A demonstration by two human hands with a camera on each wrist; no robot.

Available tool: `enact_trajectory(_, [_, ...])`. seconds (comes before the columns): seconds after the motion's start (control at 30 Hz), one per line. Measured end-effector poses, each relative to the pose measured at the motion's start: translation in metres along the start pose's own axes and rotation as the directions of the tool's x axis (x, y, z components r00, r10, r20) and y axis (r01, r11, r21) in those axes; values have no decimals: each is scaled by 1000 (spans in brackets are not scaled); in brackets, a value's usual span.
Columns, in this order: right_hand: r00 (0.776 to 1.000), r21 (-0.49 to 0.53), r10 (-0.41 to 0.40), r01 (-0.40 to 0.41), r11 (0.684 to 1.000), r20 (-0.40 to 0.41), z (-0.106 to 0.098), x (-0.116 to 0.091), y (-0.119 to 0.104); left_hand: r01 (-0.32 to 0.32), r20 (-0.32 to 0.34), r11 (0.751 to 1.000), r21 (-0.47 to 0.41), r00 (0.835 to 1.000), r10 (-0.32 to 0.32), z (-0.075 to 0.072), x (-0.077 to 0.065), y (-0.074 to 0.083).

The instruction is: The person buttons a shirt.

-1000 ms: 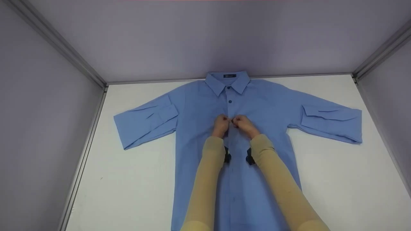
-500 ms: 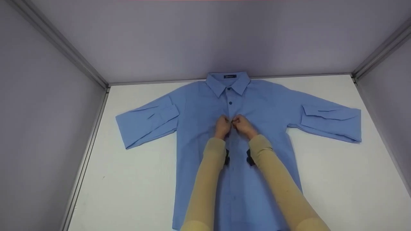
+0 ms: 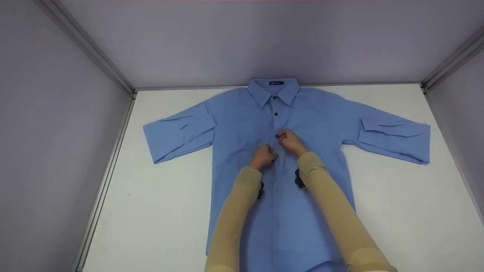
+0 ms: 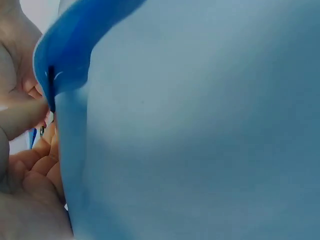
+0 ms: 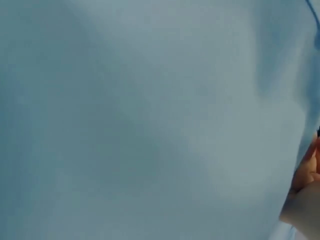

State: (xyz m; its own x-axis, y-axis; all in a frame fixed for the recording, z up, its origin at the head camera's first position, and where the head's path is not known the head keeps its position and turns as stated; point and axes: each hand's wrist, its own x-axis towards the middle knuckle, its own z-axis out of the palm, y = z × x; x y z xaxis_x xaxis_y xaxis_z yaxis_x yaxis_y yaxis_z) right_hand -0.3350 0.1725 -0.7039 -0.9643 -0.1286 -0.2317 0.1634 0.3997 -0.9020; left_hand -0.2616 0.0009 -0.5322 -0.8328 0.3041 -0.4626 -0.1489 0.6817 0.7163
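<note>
A blue button-up shirt (image 3: 242,124) lies front up, its collar at the far side and dark buttons down the front. My left hand (image 3: 264,155) is at the front placket, below the right hand; in the left wrist view its thumb and fingers (image 4: 37,170) pinch the shirt's edge, which is folded up there. My right hand (image 3: 290,140) has curled fingers, with the tips holding the placket at a dark button (image 3: 277,136). In the right wrist view only part of the right hand (image 5: 307,185) shows, at the right edge beside the cloth.
The shirt lies on a white table (image 3: 159,211). Both shirt sleeves are folded back, the left sleeve (image 3: 181,132) and the right sleeve (image 3: 393,139). Grey walls (image 3: 242,41) with metal frame edges stand at the back and sides.
The hands were close together at the third button; the left hand has moved down the placket, away from the right hand. The right hand stays by that button, which now shows. The view shifts slightly.
</note>
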Motion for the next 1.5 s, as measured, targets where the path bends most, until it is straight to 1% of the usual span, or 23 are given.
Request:
enact_trajectory(0.03, [1000, -17, 22, -22, 1000, 7, -2, 0, 1, -20, 7, 1000, -9, 1000, 21, -3, -8, 5])
enact_trajectory(0.07, [999, -46, 41, -41, 998, 13, -3, 2, 6, -43, 9, 999, -11, 999, 43, -3, -11, 5])
enact_trajectory(0.1, [1000, -59, 9, -8, 998, 14, -3, 1, 10, -55, 16, 998, -9, 998, 55, -5, -14, 8])
enact_trajectory(0.13, [999, -76, -9, 11, 997, 35, -4, -5, 7, -68, 23, 998, 1, 997, 68, -5, -15, 7])
enact_trajectory(0.2, [994, -154, 49, -34, 987, 96, -4, -28, -25, -81, 32, 996, 22, 996, 81, -1, -6, -1])
enact_trajectory(0.23, [989, -181, 65, -40, 983, 134, -4, -42, -45, -82, 41, 996, 21, 996, 81, 0, -2, -6])
enact_trajectory(0.27, [986, -187, 48, -17, 982, 161, -2, -53, -57, -83, 53, 996, 12, 995, 82, 1, 4, -11])
enact_trajectory(0.3, [982, -191, 35, 1, 982, 185, -2, -68, -77, -83, 74, 997, -5, 994, 83, 0, 4, -13])
enact_trajectory(0.37, [970, -242, 98, -42, 969, 221, -1, -92, -111, -95, 109, 995, -42, 989, 99, 2, 14, -24])
enact_trajectory(0.43, [972, -220, 75, -25, 975, 223, -1, -107, -126, -104, 154, 991, -85, 981, 116, 0, 17, -28])
enact_trajectory(0.5, [974, -200, 62, -17, 980, 217, -2, -118, -137, -108, 181, 988, -113, 975, 128, -1, 20, -32])
enact_trajectory(0.63, [977, -149, 3, 29, 988, 212, -2, -124, -135, -101, 164, 987, -126, 979, 121, -2, 20, -35])
enact_trajectory(0.73, [981, -164, 0, 33, 986, 195, -2, -120, -121, -124, 129, 988, -94, 982, 136, 1, 18, -33])
enact_trajectory(0.77, [981, -165, 7, 25, 986, 191, -3, -120, -121, -134, 121, 988, -78, 982, 142, 3, 18, -31])
enact_trajectory(0.87, [982, -149, 33, -5, 989, 185, -5, -121, -118, -143, 73, 989, 27, 987, 141, 9, 17, -28])
enact_trajectory(0.93, [981, -111, 32, -10, 994, 193, -7, -120, -115, -120, 33, 985, 120, 993, 117, 13, 16, -25])
enact_trajectory(1.0, [980, -89, 30, -13, 996, 195, -6, -120, -113, -86, -1, 976, 201, 996, 88, 17, 15, -23])
enact_trajectory(1.07, [980, -79, 19, -3, 997, 200, -6, -121, -111, -53, -17, 967, 249, 998, 59, 21, 13, -20])
enact_trajectory(1.2, [977, -61, -11, 25, 998, 213, -6, -120, -108, 4, -22, 964, 265, 1000, 2, 25, 12, -15])
enact_trajectory(1.27, [978, -60, -17, 31, 998, 209, -6, -121, -108, 21, -22, 958, 287, 1000, -16, 28, 10, -13])
enact_trajectory(1.33, [978, -78, -23, 40, 996, 205, -5, -122, -108, 29, -26, 948, 317, 999, -22, 30, 8, -12])
enact_trajectory(1.43, [979, -105, -31, 53, 993, 202, -4, -123, -108, 23, -31, 939, 344, 999, -13, 31, 6, -12])
enact_trajectory(1.5, [978, -113, -41, 65, 991, 205, -5, -123, -109, 24, -24, 950, 312, 1000, -17, 28, 5, -14])
